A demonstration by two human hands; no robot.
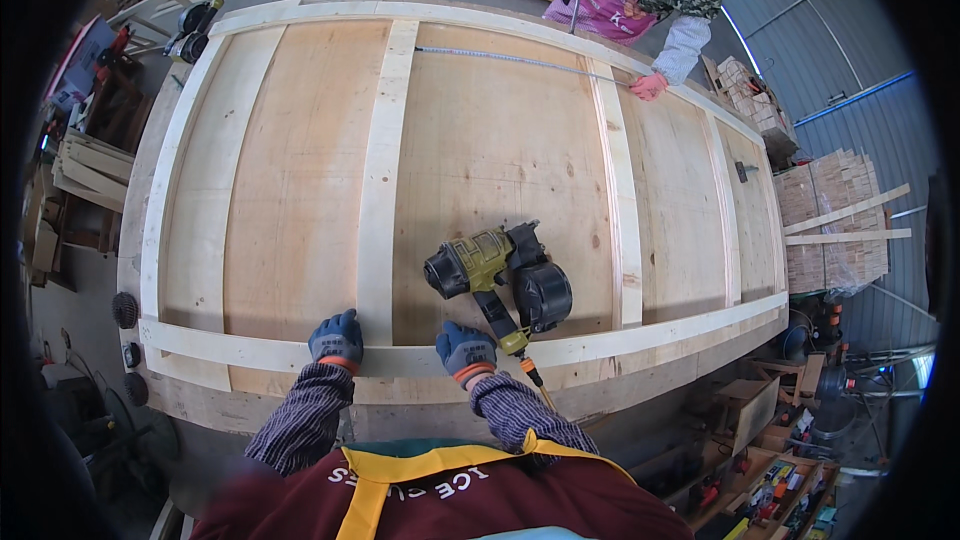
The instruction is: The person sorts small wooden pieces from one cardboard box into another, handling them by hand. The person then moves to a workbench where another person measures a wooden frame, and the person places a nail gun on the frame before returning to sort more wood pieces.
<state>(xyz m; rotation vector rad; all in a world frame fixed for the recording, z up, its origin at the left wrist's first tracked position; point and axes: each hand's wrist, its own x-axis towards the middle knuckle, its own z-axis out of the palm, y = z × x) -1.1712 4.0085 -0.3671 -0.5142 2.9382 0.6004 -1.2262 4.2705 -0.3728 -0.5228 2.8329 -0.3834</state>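
My left hand (337,340), in a blue and grey glove, is closed over the long wooden strip (600,343) along the near edge of a large plywood panel (300,170). It sits just left of where a crosswise slat (383,180) meets that strip. Further right, my right hand (466,350) grips the same strip, its fingers curled over the far side. An olive and black coil nail gun (478,262) lies on the panel beside my right hand, its air hose (532,374) running back over the near edge.
Across the panel, a co-worker's pink-gloved hand (648,87) touches the far frame, by a tape measure (500,57) stretched along it. A second nail gun (195,30) rests at the far left corner. Timber stacks (835,220) and a tool-filled bench (770,485) stand at right.
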